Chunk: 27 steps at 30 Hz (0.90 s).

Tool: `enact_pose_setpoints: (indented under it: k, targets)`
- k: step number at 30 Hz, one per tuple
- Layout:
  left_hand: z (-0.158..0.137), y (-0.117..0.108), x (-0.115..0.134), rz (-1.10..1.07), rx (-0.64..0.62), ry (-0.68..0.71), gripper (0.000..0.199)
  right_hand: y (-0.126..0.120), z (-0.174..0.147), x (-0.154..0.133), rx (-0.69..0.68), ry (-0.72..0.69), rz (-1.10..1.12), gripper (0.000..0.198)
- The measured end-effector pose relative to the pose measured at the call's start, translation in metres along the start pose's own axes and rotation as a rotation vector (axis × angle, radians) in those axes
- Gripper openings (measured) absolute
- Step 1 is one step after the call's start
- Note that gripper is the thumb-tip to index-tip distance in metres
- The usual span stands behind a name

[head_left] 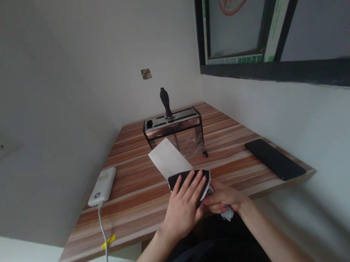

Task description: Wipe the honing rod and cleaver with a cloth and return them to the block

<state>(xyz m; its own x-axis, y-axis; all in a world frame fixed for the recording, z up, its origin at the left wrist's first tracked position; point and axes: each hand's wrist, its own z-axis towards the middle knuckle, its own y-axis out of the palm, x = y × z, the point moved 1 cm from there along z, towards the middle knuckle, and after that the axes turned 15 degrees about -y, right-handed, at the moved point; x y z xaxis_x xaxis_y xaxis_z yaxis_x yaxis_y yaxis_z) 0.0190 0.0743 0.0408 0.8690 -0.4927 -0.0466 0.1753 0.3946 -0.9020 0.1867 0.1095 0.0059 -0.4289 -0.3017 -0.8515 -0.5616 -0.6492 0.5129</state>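
Observation:
My left hand (185,205) lies with its fingers stretched out flat on a black piece with ragged white edges (206,178) near the table's front edge. Just beyond it, a white sheet of card or paper (169,157) rests at a slant, its near end meeting the black piece. My right hand (226,197) is closed beside the left, its fingers around a crumpled whitish piece (228,213) that sticks out below them. Whether that piece is paper or cloth I cannot tell. The right fingertips are partly hidden by the black piece.
Behind the sheet stands a clear-sided box with a metal top and black handle (165,102). A black phone (275,158) lies at the right of the wood-grain table (128,172). On the left is a white power bank (103,185), its cable hanging over the edge past yellow tape (109,241).

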Motion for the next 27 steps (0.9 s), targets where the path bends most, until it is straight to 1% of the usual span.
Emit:
enact_pose_setpoints:
  k: [4, 12, 17, 22, 27]
  targets:
    - [0.002, -0.001, -0.007, 0.035, -0.023, 0.049, 0.065, 0.001, 0.000, -0.001, 0.009, 0.001, 0.009, 0.043]
    - [0.010, -0.008, -0.013, 0.060, -0.061, 0.072, 0.064, -0.002, 0.002, 0.003, 0.021, 0.011, 0.029, 0.042]
    - [0.011, -0.008, -0.018, 0.054, -0.056, 0.086, 0.063, 0.000, 0.002, -0.001, 0.007, 0.001, 0.065, 0.042]
    - [0.014, -0.002, -0.031, 0.062, -0.002, 0.035, 0.062, 0.003, 0.003, -0.004, -0.011, 0.008, 0.144, 0.044]
    - [0.028, -0.004, -0.048, 0.050, 0.023, -0.055, 0.060, 0.005, 0.003, -0.005, -0.037, -0.014, 0.160, 0.040]
